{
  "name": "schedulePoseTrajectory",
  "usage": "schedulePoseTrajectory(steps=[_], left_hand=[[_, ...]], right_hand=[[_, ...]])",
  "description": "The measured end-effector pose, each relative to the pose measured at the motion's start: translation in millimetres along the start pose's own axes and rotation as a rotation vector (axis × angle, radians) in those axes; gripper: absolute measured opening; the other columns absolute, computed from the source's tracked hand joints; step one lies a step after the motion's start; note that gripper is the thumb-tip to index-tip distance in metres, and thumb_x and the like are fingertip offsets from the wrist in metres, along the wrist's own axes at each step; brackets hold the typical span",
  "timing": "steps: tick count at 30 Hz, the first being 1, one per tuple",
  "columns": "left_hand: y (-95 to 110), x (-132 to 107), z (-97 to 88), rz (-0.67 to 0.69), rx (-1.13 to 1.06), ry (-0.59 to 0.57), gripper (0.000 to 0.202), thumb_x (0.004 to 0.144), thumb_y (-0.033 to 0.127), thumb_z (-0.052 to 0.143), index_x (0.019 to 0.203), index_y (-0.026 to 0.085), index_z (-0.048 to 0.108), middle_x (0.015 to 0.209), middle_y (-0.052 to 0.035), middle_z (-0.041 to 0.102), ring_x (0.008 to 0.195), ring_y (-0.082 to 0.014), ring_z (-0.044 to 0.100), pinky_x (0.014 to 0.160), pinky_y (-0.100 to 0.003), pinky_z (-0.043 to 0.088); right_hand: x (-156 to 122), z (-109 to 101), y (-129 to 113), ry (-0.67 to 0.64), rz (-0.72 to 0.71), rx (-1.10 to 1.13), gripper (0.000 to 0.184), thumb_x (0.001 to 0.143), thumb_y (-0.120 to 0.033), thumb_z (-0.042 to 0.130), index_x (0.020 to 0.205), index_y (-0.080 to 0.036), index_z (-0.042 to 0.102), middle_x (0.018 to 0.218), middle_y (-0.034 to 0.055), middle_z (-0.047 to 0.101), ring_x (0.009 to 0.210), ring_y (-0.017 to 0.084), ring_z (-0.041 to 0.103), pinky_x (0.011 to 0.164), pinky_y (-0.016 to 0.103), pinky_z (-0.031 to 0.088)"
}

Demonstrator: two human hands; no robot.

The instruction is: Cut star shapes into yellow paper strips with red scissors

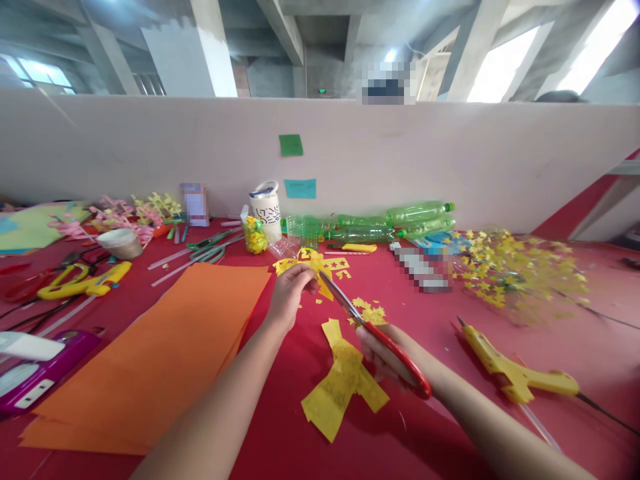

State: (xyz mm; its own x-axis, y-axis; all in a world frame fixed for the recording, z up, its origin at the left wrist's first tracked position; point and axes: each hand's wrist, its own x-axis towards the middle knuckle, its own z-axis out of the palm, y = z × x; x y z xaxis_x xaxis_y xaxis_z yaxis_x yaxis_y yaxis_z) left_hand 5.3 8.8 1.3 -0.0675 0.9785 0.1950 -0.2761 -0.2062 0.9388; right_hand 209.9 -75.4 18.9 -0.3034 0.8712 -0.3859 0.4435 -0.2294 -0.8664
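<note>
In the head view my left hand [291, 293] pinches a small piece of yellow paper [317, 260] at the middle of the table. My right hand [387, 350] is closed round red-handled scissors [395, 350], whose blades point up and left to that piece. Behind the left hand lie yellow scraps [337, 265] with star shapes in them. A small pile of yellow stars [369, 312] lies just beyond the right hand. Nearer me, several yellow paper strips [335, 387] overlap on the red table [280, 427]. Fingers partly hide the held piece.
Orange sheets [165, 353] cover the left side. Yellow glue guns lie at the left [87, 280] and right [515, 367]. Green plastic bottles [365, 233], a white cup [266, 210] and a yellow cutter [360, 249] stand or lie behind. Yellow star sprays [510, 270] lie at right.
</note>
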Motion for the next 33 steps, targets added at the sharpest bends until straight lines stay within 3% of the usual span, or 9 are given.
schedulePoseTrajectory(steps=[4, 10, 17, 25, 33], left_hand=[[0.6, 1.0, -2.4, 0.003, 0.034, -0.023, 0.013, 0.074, 0.025, 0.062, 0.065, 0.016, 0.061, 0.054, 0.003, 0.056, 0.052, -0.0083, 0.051, 0.054, -0.02, 0.041], [0.3, 0.9, -2.6, -0.017, -0.006, -0.02, 0.013, 0.073, 0.026, 0.064, 0.065, 0.016, 0.063, 0.055, 0.0026, 0.057, 0.052, -0.0082, 0.051, 0.053, -0.02, 0.04], [4.5, -4.0, 2.7, -0.08, -0.046, -0.135, 0.019, 0.076, 0.03, 0.064, 0.066, 0.014, 0.065, 0.06, -0.0002, 0.059, 0.054, -0.0083, 0.051, 0.05, -0.02, 0.039], [5.4, -3.2, 2.2, -0.052, -0.073, -0.075, 0.013, 0.074, 0.026, 0.063, 0.067, 0.016, 0.062, 0.057, 0.0025, 0.056, 0.051, -0.0077, 0.05, 0.052, -0.02, 0.039], [4.8, -2.9, 1.7, -0.031, -0.056, -0.087, 0.013, 0.075, 0.024, 0.061, 0.064, 0.016, 0.06, 0.057, 0.0027, 0.056, 0.051, -0.0074, 0.049, 0.052, -0.021, 0.038]], right_hand=[[1.2, -0.6, -0.2, 0.006, 0.015, -0.007, 0.048, 0.078, -0.062, 0.055, 0.063, -0.017, 0.049, 0.042, -0.0055, 0.045, 0.035, 0.009, 0.05, 0.029, 0.016, 0.031], [-2.3, 1.1, -4.6, 0.008, -0.006, 0.002, 0.05, 0.079, -0.063, 0.054, 0.059, -0.017, 0.045, 0.043, -0.0053, 0.046, 0.028, 0.006, 0.041, 0.028, 0.016, 0.028], [-1.0, 1.7, -0.3, 0.022, -0.027, 0.062, 0.044, 0.082, -0.055, 0.056, 0.06, -0.018, 0.044, 0.04, -0.0068, 0.043, 0.028, 0.007, 0.042, 0.033, 0.017, 0.034], [-2.6, 1.7, -7.1, 0.003, 0.003, 0.039, 0.047, 0.078, -0.059, 0.058, 0.06, -0.019, 0.043, 0.043, -0.006, 0.045, 0.03, 0.006, 0.041, 0.029, 0.017, 0.029], [-1.8, -0.6, 2.3, -0.045, -0.076, 0.009, 0.049, 0.084, -0.062, 0.05, 0.064, -0.018, 0.046, 0.039, -0.0079, 0.04, 0.032, 0.007, 0.041, 0.036, 0.018, 0.037]])
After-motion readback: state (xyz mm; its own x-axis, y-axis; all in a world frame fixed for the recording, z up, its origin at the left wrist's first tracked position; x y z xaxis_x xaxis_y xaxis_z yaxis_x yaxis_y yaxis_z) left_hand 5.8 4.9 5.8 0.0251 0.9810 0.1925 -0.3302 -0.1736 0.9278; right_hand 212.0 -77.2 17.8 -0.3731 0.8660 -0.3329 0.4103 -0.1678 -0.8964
